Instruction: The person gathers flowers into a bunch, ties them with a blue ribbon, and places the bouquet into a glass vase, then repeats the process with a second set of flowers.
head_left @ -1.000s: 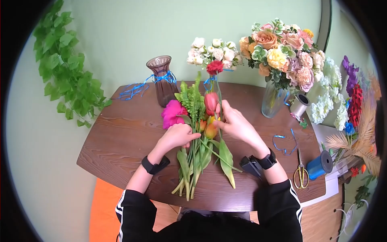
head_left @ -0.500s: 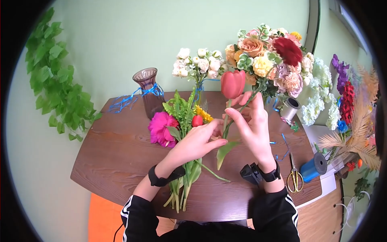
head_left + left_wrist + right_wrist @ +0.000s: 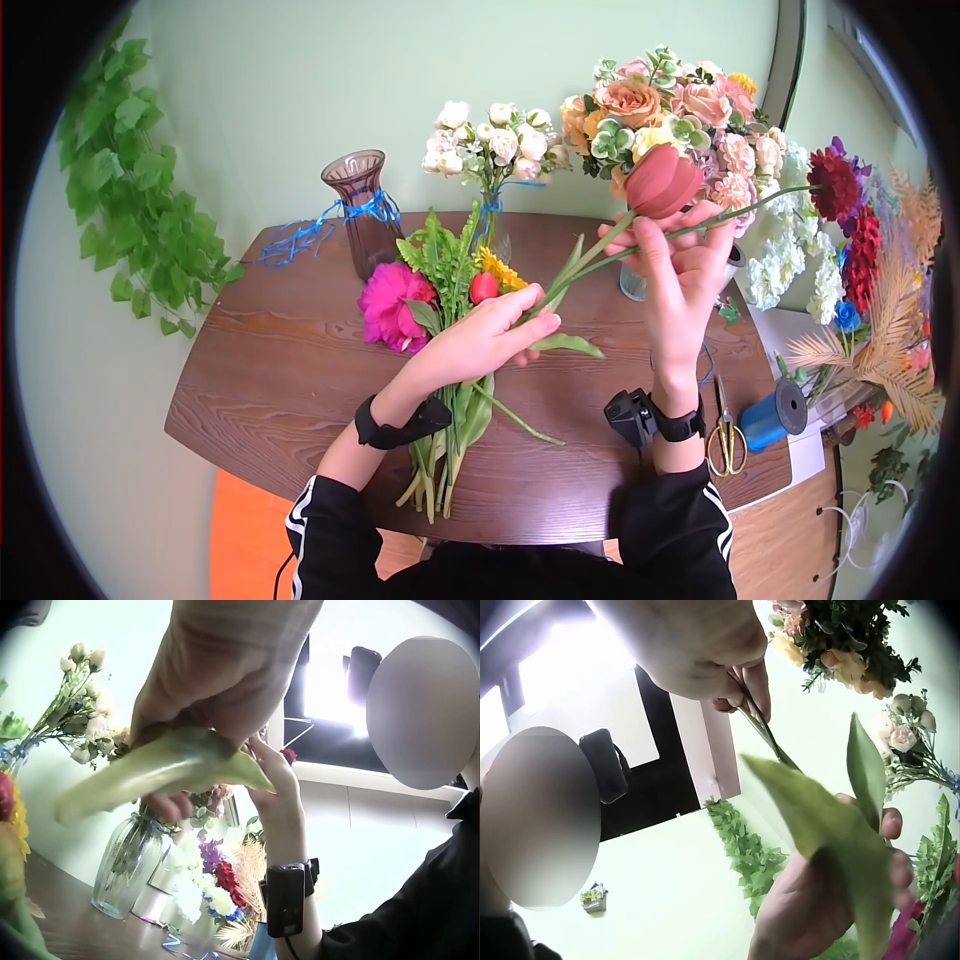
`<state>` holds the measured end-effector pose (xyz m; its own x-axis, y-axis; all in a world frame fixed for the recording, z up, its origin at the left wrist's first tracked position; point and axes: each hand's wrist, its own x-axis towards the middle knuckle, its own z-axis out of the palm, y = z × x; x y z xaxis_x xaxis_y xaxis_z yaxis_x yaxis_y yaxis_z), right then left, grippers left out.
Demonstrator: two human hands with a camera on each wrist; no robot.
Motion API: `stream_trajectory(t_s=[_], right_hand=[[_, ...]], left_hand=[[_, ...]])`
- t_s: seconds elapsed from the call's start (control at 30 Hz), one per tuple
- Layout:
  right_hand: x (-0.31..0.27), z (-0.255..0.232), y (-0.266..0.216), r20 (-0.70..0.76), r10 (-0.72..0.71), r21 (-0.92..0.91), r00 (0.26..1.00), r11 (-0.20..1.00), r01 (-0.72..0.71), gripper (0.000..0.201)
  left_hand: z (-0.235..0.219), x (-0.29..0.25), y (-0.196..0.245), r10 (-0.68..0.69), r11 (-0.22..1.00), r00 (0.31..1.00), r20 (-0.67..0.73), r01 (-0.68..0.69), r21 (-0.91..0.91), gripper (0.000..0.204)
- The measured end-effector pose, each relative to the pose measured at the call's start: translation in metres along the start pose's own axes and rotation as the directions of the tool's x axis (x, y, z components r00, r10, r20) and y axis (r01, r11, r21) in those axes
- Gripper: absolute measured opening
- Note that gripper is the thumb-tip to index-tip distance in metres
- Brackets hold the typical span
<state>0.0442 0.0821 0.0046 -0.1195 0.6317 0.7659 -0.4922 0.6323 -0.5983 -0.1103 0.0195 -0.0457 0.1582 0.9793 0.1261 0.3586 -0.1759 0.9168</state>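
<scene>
In the head view my left hand (image 3: 485, 340) grips the lower stems of a pink-red tulip (image 3: 664, 182) and a dark red flower (image 3: 832, 184). My right hand (image 3: 682, 285) pinches both stems just below the tulip head; the red flower extends out to the right. A green leaf (image 3: 142, 776) hangs under the left hand (image 3: 225, 667) in the left wrist view. Two stems (image 3: 761, 727) run from the right hand (image 3: 697, 645) down to the left (image 3: 802, 907). Beside the left hand lies a bunch with a magenta flower (image 3: 397, 307), fern and yellow flower (image 3: 500, 268).
Behind stand a purple glass vase (image 3: 362, 215) with blue ribbon, white roses (image 3: 503, 145) and a large mixed bouquet (image 3: 632, 103). Gold-handled scissors (image 3: 727, 448) and a blue spool (image 3: 775, 415) lie at the table's right. Green vines (image 3: 130, 170) hang at left.
Both hands have lifted the tulip and dark red flower away from the bunch. The flower heads have since moved right and now point outward; the bunch stays on the table.
</scene>
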Motion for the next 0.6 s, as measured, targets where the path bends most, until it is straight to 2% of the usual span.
stream_trajectory(t_s=[0.03, 0.13, 0.17, 0.23, 0.27, 0.3, 0.37, 0.4, 0.47, 0.5, 0.53, 0.6], right_hand=[[0.001, -0.001, -0.001, -0.014, -0.005, 0.005, 1.000, 1.000, 0.005, 0.022], [0.006, -0.008, -0.009, -0.080, 0.031, -0.062, 0.996, 0.997, -0.036, 0.023], [0.008, -0.013, -0.011, -0.095, 0.038, -0.086, 0.995, 0.995, -0.046, 0.023], [0.013, -0.023, -0.013, -0.147, -0.051, -0.129, 0.988, 0.991, 0.032, 0.021], [0.015, -0.027, -0.017, -0.171, -0.064, -0.108, 0.983, 0.993, 0.046, 0.022], [0.016, -0.030, -0.021, -0.194, -0.075, -0.087, 0.978, 0.994, 0.060, 0.022], [0.015, -0.032, -0.026, -0.144, -0.045, -0.084, 0.989, 0.996, 0.034, 0.019], [0.014, -0.031, -0.029, -0.106, -0.020, -0.077, 0.994, 0.997, 0.011, 0.019], [0.010, -0.026, -0.031, -0.030, 0.029, -0.063, 0.999, 0.998, -0.031, 0.019], [0.008, -0.022, -0.030, 0.025, 0.097, -0.038, 0.995, 0.995, -0.096, 0.019], [0.006, -0.019, -0.028, 0.081, 0.162, -0.018, 0.983, 0.987, -0.161, 0.018], [-0.001, -0.006, -0.019, 0.146, 0.271, -0.006, 0.951, 0.962, -0.273, 0.018]], left_hand=[[0.000, -0.002, 0.007, -0.049, 0.997, 0.997, 0.058, 0.052, -0.061, 0.029], [-0.007, -0.004, 0.007, -0.043, 0.989, 0.995, 0.087, 0.055, -0.138, 0.025], [-0.010, -0.004, 0.005, 0.017, 0.986, 0.995, 0.097, 0.000, -0.164, 0.027], [-0.018, -0.005, -0.001, 0.137, 0.970, 0.985, 0.108, -0.111, -0.218, 0.034], [-0.023, -0.003, -0.008, 0.224, 0.971, 0.972, 0.076, -0.215, -0.105, 0.056], [-0.024, -0.002, -0.010, 0.227, 0.964, 0.973, 0.027, -0.221, -0.148, 0.060], [-0.025, -0.002, -0.007, 0.226, 0.944, 0.972, -0.072, -0.236, -0.231, 0.068], [-0.023, -0.004, -0.001, 0.215, 0.930, 0.959, -0.186, -0.259, -0.261, 0.065], [-0.030, 0.000, -0.003, 0.143, 0.936, 0.975, -0.171, -0.189, -0.296, 0.061], [-0.033, 0.002, -0.004, 0.106, 0.937, 0.981, -0.162, -0.153, -0.313, 0.058], [-0.031, 0.003, -0.007, 0.186, 0.936, 0.964, -0.192, -0.233, -0.264, 0.044], [-0.028, 0.003, -0.008, 0.165, 0.864, 0.957, -0.240, -0.258, -0.433, 0.037]])
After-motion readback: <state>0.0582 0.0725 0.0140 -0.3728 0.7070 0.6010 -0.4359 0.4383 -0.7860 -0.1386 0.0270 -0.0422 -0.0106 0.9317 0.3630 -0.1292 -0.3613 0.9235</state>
